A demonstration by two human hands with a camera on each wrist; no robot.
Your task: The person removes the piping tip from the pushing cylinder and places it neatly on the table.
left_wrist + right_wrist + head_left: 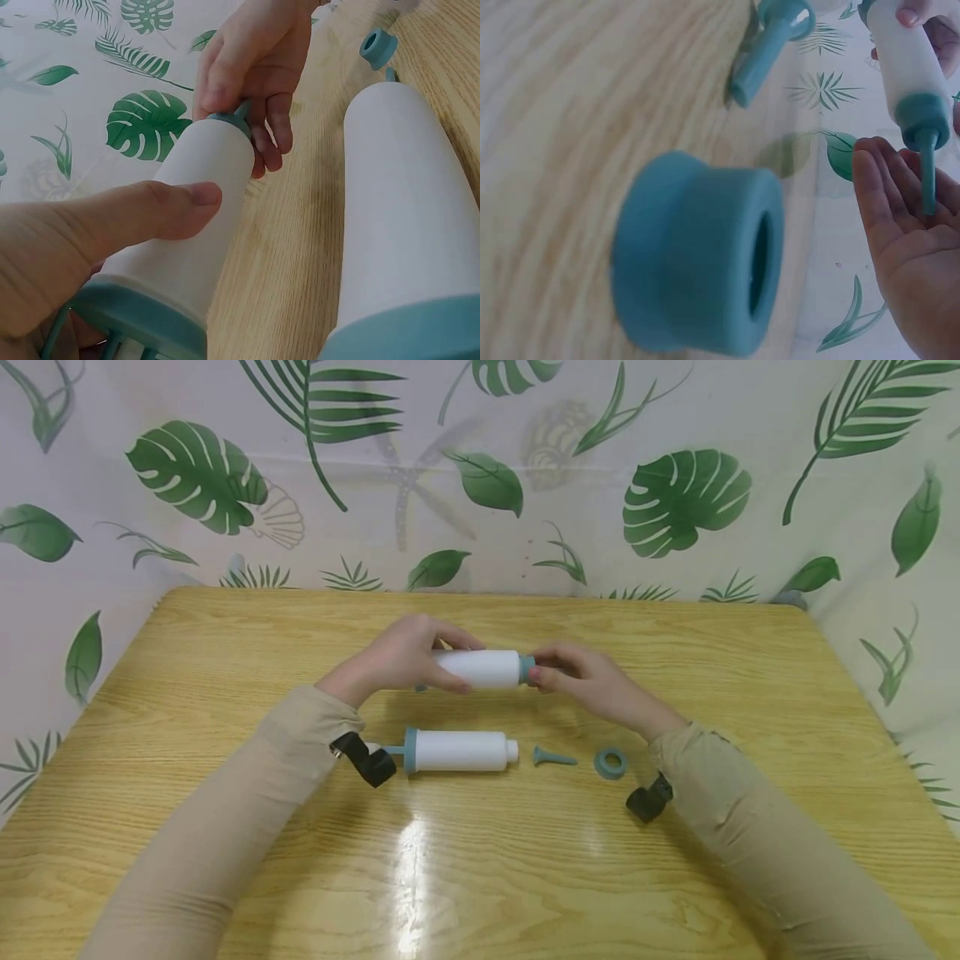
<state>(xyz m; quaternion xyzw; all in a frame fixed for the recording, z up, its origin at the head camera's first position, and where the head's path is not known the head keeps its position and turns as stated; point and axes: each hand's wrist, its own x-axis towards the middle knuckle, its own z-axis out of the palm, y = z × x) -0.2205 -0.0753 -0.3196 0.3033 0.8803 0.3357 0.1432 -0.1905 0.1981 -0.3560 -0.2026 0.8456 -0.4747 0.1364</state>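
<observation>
My left hand (408, 652) grips the white barrel of a large plastic syringe (487, 669) with a teal collar and handle parts at its rear. At the other end is a teal nozzle cap (922, 124) with a thin spout. My right hand (588, 681) holds this cap between thumb and fingers; the spout extends over the fingers in the right wrist view. A second white syringe (461, 751) lies nearer me, its white neck bare. To its right lie a loose teal nozzle (553, 757) and a teal ring (611, 763).
The wooden table (480, 877) ends at a curtain (480, 527) with a leaf print. Black wrist cameras (649, 800) hang from both sleeves, close above the table. The lying syringe is close below the held one.
</observation>
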